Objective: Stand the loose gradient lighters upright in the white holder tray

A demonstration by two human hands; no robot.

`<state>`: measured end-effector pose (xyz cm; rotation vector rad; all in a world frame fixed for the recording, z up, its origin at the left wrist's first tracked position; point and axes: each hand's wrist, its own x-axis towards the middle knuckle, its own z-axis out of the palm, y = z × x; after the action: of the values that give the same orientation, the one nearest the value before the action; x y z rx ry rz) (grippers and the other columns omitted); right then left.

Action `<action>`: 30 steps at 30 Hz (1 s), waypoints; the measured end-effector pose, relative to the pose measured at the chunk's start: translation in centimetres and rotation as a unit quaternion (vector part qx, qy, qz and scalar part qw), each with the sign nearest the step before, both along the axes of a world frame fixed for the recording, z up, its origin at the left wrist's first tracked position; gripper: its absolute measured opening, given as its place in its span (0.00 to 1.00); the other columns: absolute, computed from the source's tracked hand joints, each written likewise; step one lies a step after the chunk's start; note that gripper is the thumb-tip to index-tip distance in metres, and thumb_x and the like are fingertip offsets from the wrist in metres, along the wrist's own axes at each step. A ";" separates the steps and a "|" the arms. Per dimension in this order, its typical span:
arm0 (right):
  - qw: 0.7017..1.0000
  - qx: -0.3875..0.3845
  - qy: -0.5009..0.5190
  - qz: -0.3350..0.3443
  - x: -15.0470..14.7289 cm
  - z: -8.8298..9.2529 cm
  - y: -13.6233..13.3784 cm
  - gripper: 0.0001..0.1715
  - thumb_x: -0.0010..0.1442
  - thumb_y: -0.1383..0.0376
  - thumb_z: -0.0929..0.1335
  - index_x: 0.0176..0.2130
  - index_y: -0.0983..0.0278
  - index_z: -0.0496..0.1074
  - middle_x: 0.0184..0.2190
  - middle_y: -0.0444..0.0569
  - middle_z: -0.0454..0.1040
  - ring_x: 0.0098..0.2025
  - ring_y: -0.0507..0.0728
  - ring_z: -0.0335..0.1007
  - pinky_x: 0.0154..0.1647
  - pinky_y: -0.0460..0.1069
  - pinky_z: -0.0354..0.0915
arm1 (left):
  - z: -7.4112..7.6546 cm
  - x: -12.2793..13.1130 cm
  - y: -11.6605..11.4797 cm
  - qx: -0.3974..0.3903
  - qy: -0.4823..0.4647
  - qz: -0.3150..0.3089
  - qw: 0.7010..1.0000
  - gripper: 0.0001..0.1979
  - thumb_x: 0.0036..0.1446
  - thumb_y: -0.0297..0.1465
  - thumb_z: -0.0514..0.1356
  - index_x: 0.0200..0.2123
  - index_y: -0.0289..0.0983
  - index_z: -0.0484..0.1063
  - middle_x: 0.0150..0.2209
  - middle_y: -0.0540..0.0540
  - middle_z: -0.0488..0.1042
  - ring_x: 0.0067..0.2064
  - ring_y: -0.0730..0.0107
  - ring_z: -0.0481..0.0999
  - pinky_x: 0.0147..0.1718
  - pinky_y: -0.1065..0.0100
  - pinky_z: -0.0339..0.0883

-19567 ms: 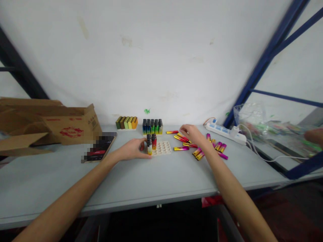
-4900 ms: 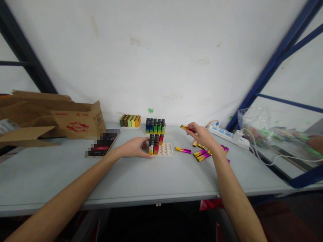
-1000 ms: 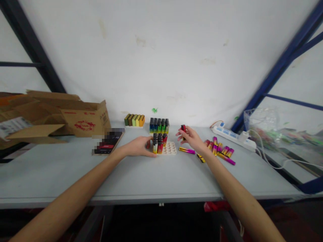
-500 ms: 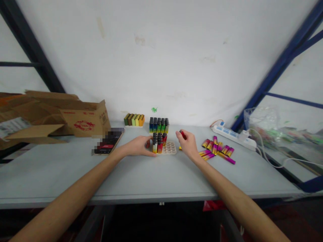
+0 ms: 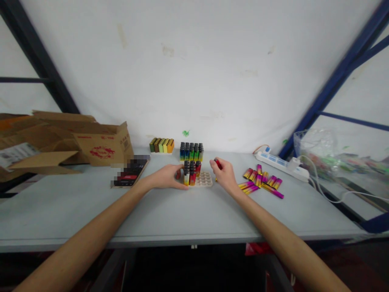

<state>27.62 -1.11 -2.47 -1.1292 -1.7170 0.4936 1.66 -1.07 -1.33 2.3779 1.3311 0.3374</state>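
A pale tray with round holes lies on the table, its left part filled with upright lighters in red, yellow and clear, with dark tops. My left hand is curved around the tray's left end, thumb along the front and fingers behind the lighters. Just right of the tray, my right hand is closed on a red lighter, its dark top showing above the fist and a yellow end below. Bare holes show in the tray's right part.
Behind stand a block of blue and green lighters and a tray of green-to-orange lighters. Shiny purple-and-yellow pieces lie loose at right, near a power strip. A phone and open cardboard boxes are at left.
My right hand has shifted slightly left toward the tray with the red lighter, which now stands more upright. My left hand stays in place around the tray's end.
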 end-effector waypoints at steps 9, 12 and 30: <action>0.991 0.040 -0.064 0.110 0.0 -0.2 0.2 0.21 0.68 0.47 0.64 0.40 0.61 0.73 0.38 0.51 0.74 0.40 0.57 0.70 0.40 0.50 0.65 | 0.0 0.0 0.0 0.004 -0.005 -0.007 1.000 0.39 0.42 0.59 0.67 0.50 0.37 0.72 0.36 0.46 0.77 0.35 0.60 0.75 0.33 0.66 0.63; 0.988 0.055 -0.109 0.095 0.1 0.1 0.1 0.21 0.66 0.47 0.67 0.38 0.62 0.76 0.32 0.49 0.73 0.35 0.56 0.68 0.38 0.49 0.64 | -0.3 -0.2 0.2 0.006 -0.007 -0.010 1.000 0.41 0.43 0.60 0.66 0.52 0.37 0.72 0.37 0.46 0.77 0.36 0.59 0.75 0.34 0.66 0.64; 0.952 0.045 -0.254 0.164 0.3 0.4 0.8 0.12 0.71 0.58 0.65 0.44 0.61 0.74 0.34 0.49 0.79 0.32 0.54 0.71 0.35 0.46 0.61 | -0.5 -0.2 0.3 0.014 -0.004 -0.008 1.000 0.40 0.43 0.59 0.66 0.52 0.38 0.72 0.37 0.46 0.77 0.36 0.59 0.75 0.35 0.66 0.64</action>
<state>27.97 -0.31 -2.11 -0.9576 -2.3745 0.3342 1.43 -0.75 -1.81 2.4069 1.3112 0.3636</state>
